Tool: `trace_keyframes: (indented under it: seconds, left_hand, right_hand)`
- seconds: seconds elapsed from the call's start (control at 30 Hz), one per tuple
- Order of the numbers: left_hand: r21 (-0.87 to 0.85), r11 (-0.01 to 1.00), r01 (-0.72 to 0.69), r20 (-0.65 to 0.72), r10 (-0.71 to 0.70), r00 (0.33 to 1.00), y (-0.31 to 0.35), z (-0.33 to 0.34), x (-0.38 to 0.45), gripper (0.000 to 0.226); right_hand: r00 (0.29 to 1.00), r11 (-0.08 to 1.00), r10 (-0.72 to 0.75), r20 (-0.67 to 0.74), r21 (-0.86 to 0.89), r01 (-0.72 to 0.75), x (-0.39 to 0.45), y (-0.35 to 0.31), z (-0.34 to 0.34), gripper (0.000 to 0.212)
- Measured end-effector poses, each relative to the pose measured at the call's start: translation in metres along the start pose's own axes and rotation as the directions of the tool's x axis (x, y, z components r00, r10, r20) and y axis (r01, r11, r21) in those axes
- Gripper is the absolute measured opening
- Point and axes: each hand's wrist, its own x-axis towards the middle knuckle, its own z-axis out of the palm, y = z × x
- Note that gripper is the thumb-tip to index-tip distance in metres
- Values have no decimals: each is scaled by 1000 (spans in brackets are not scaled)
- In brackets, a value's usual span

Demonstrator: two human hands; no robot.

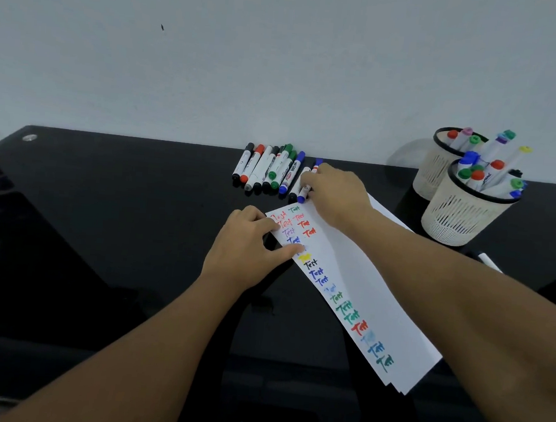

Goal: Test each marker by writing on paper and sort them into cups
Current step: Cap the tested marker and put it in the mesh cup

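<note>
Right hand (334,195) reaches to the near end of the marker row, fingers curled down onto the blue-capped marker (306,184) at the row's right edge; whether the grip has closed or the fingertips merely touch the barrel cannot be told, since the hand covers the contact. Left hand (250,248) lies flat and relaxed, holding nothing, fingers and thumb pressing the left margin of the paper (357,283) to steady it.

Relation governing the coming move: the marker lies directly under the right fingertips, its long axis running away from the person and tilted slightly rightward, parallel to its neighbours. The right hand is much the nearer; the left is occupied with the sheet. Judged from this, the step in hand is picking up the next marker for testing, and a lift along the barrel's own axis would least disturb the adjacent marker, which touches it.

Outward from the hands: untested markers (270,168) lie side by side just left of the right hand. The paper, bearing a column of coloured "Test" marks, runs diagonally from between the hands toward the person. Near cup (462,218) and far cup (436,170), both already holding markers, stand to the right of the right forearm. A white marker (489,260) lies beyond that forearm. All rest on the black table (102,230).
</note>
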Motion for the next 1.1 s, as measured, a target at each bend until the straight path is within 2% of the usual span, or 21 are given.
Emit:
trace_keyframes:
  seconds: [0.07,0.17,0.27,0.33,0.4,0.43,0.47,0.5,0.53,0.57,0.63,0.7,0.77,0.83,0.87,0.9,0.93,0.97,1.0,1.07,1.1]
  left_hand:
    - [1,1000,1,-1,-1,1000,0,-1,0,65]
    - [4,1000,2,-1,-2,1000,1,0,0,66]
    - [8,1000,6,7,-6,1000,1,0,0,66]
    - [2,1000,7,9,-7,1000,1,-1,0,66]
    - [-14,1000,9,2,-9,1000,1,-1,0,66]
    - [-18,1000,10,0,-10,1000,1,-1,0,66]
    - [-19,1000,13,-3,-13,1000,1,0,0,66]
    - [-22,1000,16,-6,-17,1000,1,0,0,66]
    - [-29,999,19,-8,-19,1000,1,-1,0,66]
    - [-39,999,17,-8,-18,1000,2,-2,-1,67]
    - [-66,998,8,-1,-8,1000,6,-5,-3,66]
    - [-109,994,20,17,-19,1000,12,-10,-3,65]
    - [-125,992,18,9,-17,1000,15,-13,-4,61]
    - [-79,996,-36,-1,36,999,14,-12,-6,47]
    - [-51,997,-65,4,65,998,13,-11,-6,40]
    - [-33,996,-84,12,85,996,12,-10,-6,34]
    - [-31,995,-91,19,91,996,10,-8,-5,32]
    - [-37,996,-87,27,88,996,8,-7,-4,30]
    - [-47,996,-82,32,83,996,7,-5,-2,28]
    - [-63,994,-93,21,95,995,5,-3,-1,27]
    - [-65,992,-110,5,111,994,4,-3,-2,27]
  right_hand:
    - [997,995,-77,-31,-66,75,-2,2,-1,28]
    - [980,973,-196,-24,-128,192,-1,4,-5,37]
    - [967,957,-251,-31,-155,244,3,3,-9,37]
    - [949,947,-291,-121,-181,267,4,3,-9,31]
    - [908,947,-309,-282,-176,267,-1,5,-8,23]
    - [881,960,-279,-382,-106,259,-6,4,-10,19]
    - [863,966,-208,-461,42,255,-14,2,-15,18]
    - [870,941,-74,-487,255,222,-24,-4,-24,21]
    - [887,861,89,-453,483,160,-34,-9,-31,23]
    - [894,726,234,-382,680,101,-43,-16,-36,22]
    - [865,425,430,-261,903,61,-61,-28,-41,18]
    - [847,152,514,-134,986,64,-77,-38,-42,14]
    - [867,-78,499,7,996,38,-93,-46,-43,14]
    - [880,-246,456,133,969,-19,-106,-52,-42,19]
    - [880,-294,435,191,954,-62,-110,-53,-41,24]
    - [879,-289,419,229,951,-111,-112,-53,-38,29]
    - [879,-215,414,236,964,-157,-113,-51,-34,34]
    - [880,-80,429,205,979,-189,-113,-49,-30,38]
    - [880,102,458,125,976,-192,-113,-45,-26,42]
    - [868,493,480,-129,858,-146,-112,-34,-20,56]
    - [866,656,428,-258,748,-101,-112,-29,-20,61]
